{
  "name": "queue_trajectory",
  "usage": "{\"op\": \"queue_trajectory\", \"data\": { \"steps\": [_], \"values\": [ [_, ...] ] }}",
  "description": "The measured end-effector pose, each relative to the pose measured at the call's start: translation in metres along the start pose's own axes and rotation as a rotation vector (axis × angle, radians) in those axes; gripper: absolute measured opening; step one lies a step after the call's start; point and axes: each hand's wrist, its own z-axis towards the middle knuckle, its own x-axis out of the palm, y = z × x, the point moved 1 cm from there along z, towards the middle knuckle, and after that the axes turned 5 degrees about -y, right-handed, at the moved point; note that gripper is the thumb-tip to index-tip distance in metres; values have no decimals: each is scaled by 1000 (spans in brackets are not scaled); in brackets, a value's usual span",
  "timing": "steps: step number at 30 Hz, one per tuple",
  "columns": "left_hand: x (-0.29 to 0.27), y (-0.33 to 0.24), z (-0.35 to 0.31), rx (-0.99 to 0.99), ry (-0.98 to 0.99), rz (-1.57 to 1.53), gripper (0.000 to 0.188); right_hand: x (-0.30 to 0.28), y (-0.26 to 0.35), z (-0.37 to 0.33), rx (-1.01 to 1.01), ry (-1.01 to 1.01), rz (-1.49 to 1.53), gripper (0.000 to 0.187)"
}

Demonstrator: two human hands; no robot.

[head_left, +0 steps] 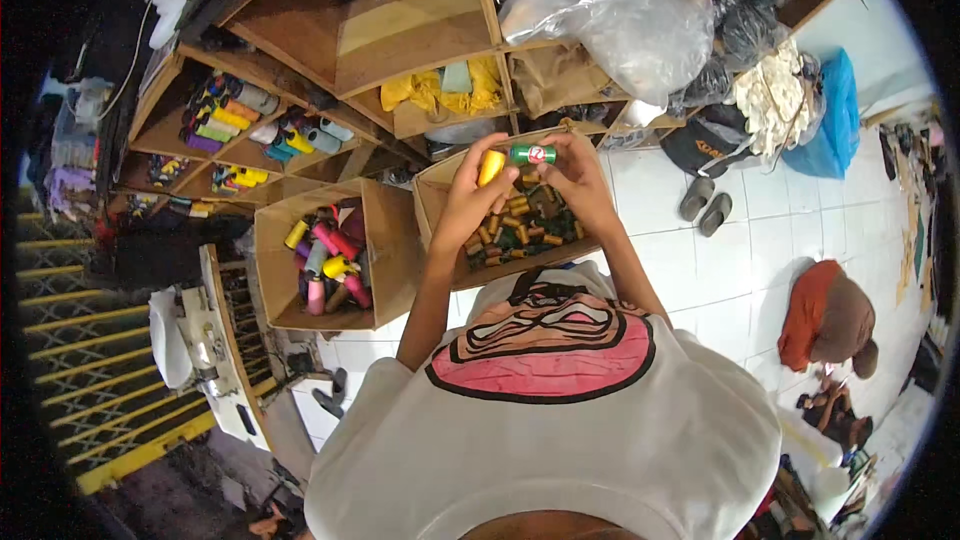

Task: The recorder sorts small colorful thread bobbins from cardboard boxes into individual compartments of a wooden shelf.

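Above an open cardboard box point(436, 202), I hold up two thread spools. My left hand point(466, 198) is closed around a yellow spool point(490, 168). In my right hand point(577, 183) a green spool point(521, 153) with a round red and white mark lies sideways between the fingers. The two spools are close together, the green one to the right. Beneath my hands, the box contains many small spools point(522, 233), mostly gold-brown with some dark green; my hands and forearms hide part of them.
Left of it, another cardboard box point(392, 280) holds larger thread cones point(337, 266) in yellow, pink and grey. Wooden shelves point(410, 60) with bags and thread stand ahead. Grey sandals point(697, 199) lie on the white tiles, with a person point(838, 318) at right. A sewing machine point(203, 350) stands left.
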Motion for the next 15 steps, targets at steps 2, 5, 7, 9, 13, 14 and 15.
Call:
{"op": "queue_trajectory", "data": {
  "steps": [2,5,7,9,13,14,15],
  "values": [
    [-5,-7,-3,0,17,14,41,10,10,1,-18,-17,-17,32],
    [-9,-14,-6,23,31,33,38,23,7,-1,-11,-24,73,33],
    [-9,-17,-7,13,-44,68,38,29,6,-3,-28,-33,7,33],
    [-11,-14,-7,16,-49,45,36,32,-3,-3,-61,9,-59,33],
    [-29,-7,-6,-2,1,-2,40,55,5,-5,-143,59,-56,31],
    [-31,-7,-8,-1,3,-4,40,62,8,-6,-88,28,-19,29],
    [-33,-8,-10,-7,5,-20,40,67,9,-6,-33,-3,19,26]
  ]
}}
